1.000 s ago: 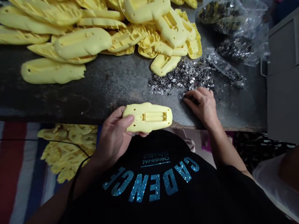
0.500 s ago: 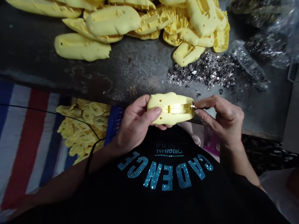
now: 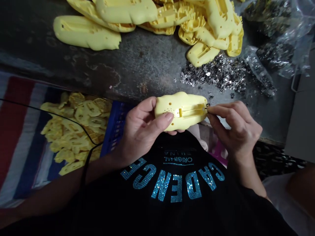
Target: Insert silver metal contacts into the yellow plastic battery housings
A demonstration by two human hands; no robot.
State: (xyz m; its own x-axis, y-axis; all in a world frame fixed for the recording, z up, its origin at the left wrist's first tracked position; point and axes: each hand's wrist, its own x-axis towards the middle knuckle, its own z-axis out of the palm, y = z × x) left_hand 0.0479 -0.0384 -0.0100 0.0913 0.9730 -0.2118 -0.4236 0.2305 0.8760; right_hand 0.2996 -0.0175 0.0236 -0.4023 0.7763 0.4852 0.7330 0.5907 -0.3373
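Observation:
My left hand (image 3: 147, 127) grips the wide end of a yellow plastic shell (image 3: 189, 97), thumb on top and fingers underneath. The shell has a long battery-type slot, small round holes and a cluster of pinholes facing up. At its narrow right end my right hand (image 3: 235, 126) pinches a small metal clip (image 3: 208, 105) between thumb and forefinger. The clip touches the end of the shell by the slot; how deep it sits I cannot tell. Beyond the shell, a heap of similar small metal clips (image 3: 216, 74) lies on the dark table.
Several more yellow shells (image 3: 128, 11) are piled along the back of the table (image 3: 147, 62). Clear plastic bags (image 3: 278, 49) with metal pieces lie at the right. Left of me, a blue crate (image 3: 109, 126) stands beside many yellow parts (image 3: 73, 127). A black cable (image 3: 81, 124) crosses there.
The view has shifted a little, so the shell pile sits higher. Both hands still hold the shell and the clip together; the clip's angle at the shell's end has changed slightly.

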